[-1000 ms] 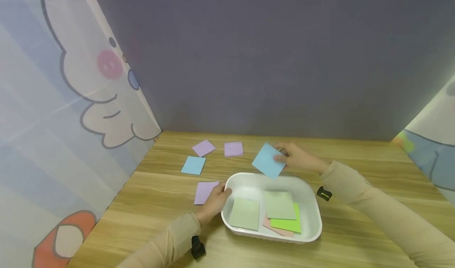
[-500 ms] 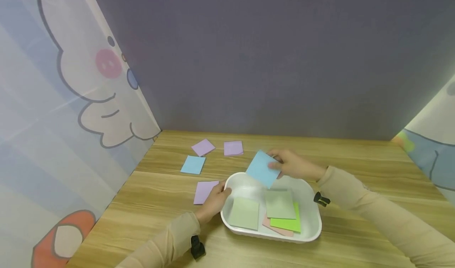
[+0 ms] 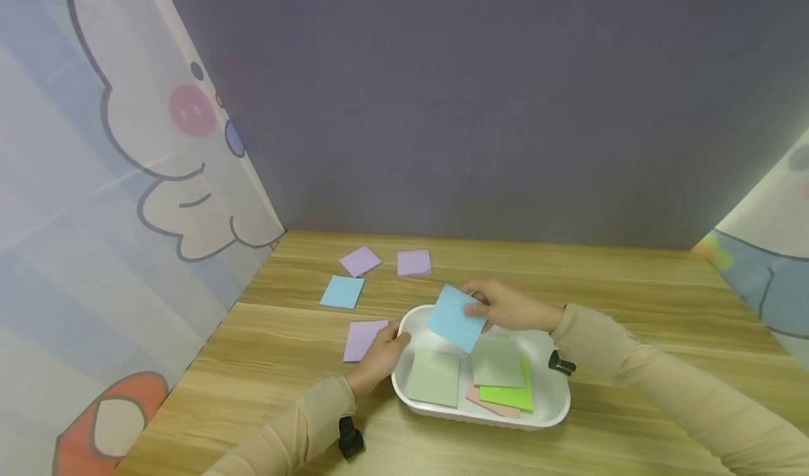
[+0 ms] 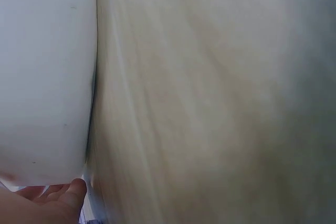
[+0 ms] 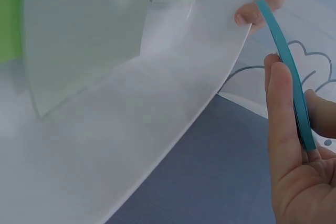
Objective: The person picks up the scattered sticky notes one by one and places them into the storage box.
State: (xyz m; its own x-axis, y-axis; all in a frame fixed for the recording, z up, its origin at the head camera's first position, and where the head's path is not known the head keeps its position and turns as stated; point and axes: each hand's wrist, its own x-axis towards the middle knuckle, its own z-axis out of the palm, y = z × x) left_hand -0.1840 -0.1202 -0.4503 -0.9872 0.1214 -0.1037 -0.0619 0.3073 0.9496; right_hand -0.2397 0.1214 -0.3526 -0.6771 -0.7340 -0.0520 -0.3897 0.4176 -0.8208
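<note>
Right hand (image 3: 508,306) pinches square blue paper pad (image 3: 454,321) above white plastic tray (image 3: 550,392); left hand (image 3: 381,359) grips tray. Below right hand, inside: four green-and-pink pads (image 3: 433,379). Remaining, near left hand: four purple-and-blue pads (image 3: 363,340) on bench (image 3: 284,364).

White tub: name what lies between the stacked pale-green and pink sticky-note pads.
A lime-green sticky-note pad lies between them, in the head view.
</note>
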